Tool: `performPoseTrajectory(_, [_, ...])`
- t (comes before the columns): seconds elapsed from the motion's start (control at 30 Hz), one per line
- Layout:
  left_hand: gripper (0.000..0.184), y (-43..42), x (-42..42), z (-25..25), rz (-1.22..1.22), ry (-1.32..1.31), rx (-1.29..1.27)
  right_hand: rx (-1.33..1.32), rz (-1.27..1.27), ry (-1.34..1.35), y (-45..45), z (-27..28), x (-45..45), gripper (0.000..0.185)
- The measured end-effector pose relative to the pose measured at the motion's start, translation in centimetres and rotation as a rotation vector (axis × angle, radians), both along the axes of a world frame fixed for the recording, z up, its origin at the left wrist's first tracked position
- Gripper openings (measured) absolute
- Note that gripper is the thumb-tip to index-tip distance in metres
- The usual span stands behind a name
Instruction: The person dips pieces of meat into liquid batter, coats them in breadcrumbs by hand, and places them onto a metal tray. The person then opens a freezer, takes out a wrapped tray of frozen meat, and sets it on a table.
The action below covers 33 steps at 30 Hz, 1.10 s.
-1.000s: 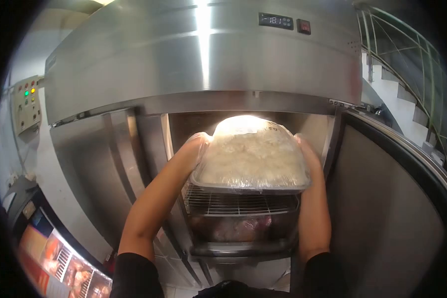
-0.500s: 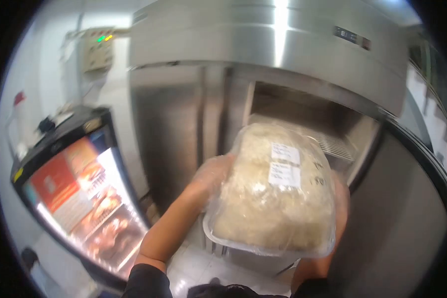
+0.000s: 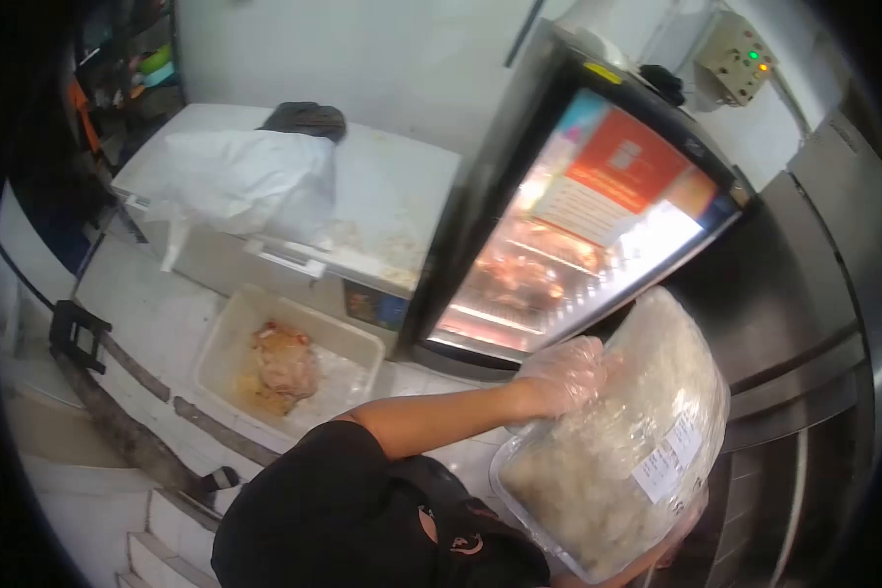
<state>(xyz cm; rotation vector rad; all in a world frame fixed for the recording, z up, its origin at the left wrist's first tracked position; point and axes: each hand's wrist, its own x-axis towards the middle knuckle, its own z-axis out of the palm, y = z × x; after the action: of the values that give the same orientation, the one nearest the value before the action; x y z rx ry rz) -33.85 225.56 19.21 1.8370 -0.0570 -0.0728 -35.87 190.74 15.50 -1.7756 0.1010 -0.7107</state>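
Note:
A large tray (image 3: 598, 470) of pale, lumpy food is wrapped in clear plastic film, tilted, at the lower right. Two white labels (image 3: 668, 461) with dark writing are stuck on the film. What the food is, I cannot tell. My left hand (image 3: 563, 377), in a clear plastic glove, grips the tray's upper left side. On the opposite side, my right hand (image 3: 684, 524) holds the edge, mostly hidden behind the tray.
A lit glass-door display fridge (image 3: 559, 245) stands just beyond the tray. Left of it is a white chest freezer (image 3: 402, 186) with a plastic bag (image 3: 250, 176) on top. A tub (image 3: 211, 363) of raw meat sits on the floor. Steel cabinets (image 3: 843, 225) are at right.
My view has swung left, from the open steel cabinet towards the display fridge and chest freezer. The wrapped tray has come along in both hands, away from the cabinet opening.

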Motion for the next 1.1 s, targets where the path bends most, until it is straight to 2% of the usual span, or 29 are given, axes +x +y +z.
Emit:
performPoseTrajectory(0.13, [0.054,9.8,-3.9,-0.9,0.233,-0.057,0.055,0.021,0.22,0.055,8.4,-1.6,-0.2,0.051])
performPoseTrajectory(0.23, [0.058,17.3,-8.3,0.5,0.38,0.173,0.318,0.289,0.442,0.235,17.3,-1.2,0.4,0.042])
performPoseTrajectory(0.3, [0.058,21.4,-10.0,-2.1,0.491,0.236,0.299,0.332,0.443,0.177,21.6,-5.3,2.8,0.039])
performPoseTrajectory(0.33, [0.056,23.9,-11.3,-5.8,0.498,0.05,0.459,0.266,0.55,0.198,24.2,-4.9,2.9,0.038])
performPoseTrajectory(0.37, [0.065,26.3,-12.2,-6.8,0.5,0.024,0.458,0.193,0.659,0.219,26.9,-4.7,2.6,0.038])
performPoseTrajectory(0.4, [0.075,28.6,-13.1,-7.8,0.502,-0.002,0.457,0.289,0.655,0.319,29.1,-6.5,3.2,0.037])
performPoseTrajectory(0.47, [0.096,32.1,-13.6,-7.3,0.52,0.165,0.126,0.375,0.65,0.472,33.9,-9.3,4.5,0.036])
performPoseTrajectory(0.53, [0.091,34.4,-13.7,-9.7,0.559,0.236,-0.24,0.309,0.697,0.507,37.8,-11.3,5.2,0.036])
performPoseTrajectory(0.6, [0.085,36.1,-13.2,-13.4,0.623,0.232,-0.427,0.211,0.816,0.469,40.8,-14.3,6.8,0.036])
performPoseTrajectory(0.63, [0.083,37.2,-12.6,-15.4,0.658,0.232,-0.516,0.252,0.845,0.508,42.0,-16.2,8.0,0.035])
performPoseTrajectory(0.8, [0.086,42.1,-8.2,-23.4,0.595,0.369,-0.544,0.508,0.97,0.61,46.6,-24.7,13.4,0.027])
performPoseTrajectory(0.93, [0.089,47.3,-2.0,-32.6,0.621,0.474,-0.505,0.471,0.915,0.785,49.6,-30.0,19.7,0.023])
performPoseTrajectory(1.0, [0.089,47.6,1.5,-31.3,0.62,0.514,-0.475,0.427,0.909,0.831,50.2,-32.4,22.7,0.025])
performPoseTrajectory(1.07, [0.085,47.2,4.1,-31.1,0.657,0.533,-0.485,0.008,0.868,0.501,50.4,-37.9,24.6,0.032])
performPoseTrajectory(1.1, [0.081,47.7,5.2,-31.8,0.698,0.549,-0.509,0.104,0.858,0.608,50.9,-38.2,25.3,0.031])
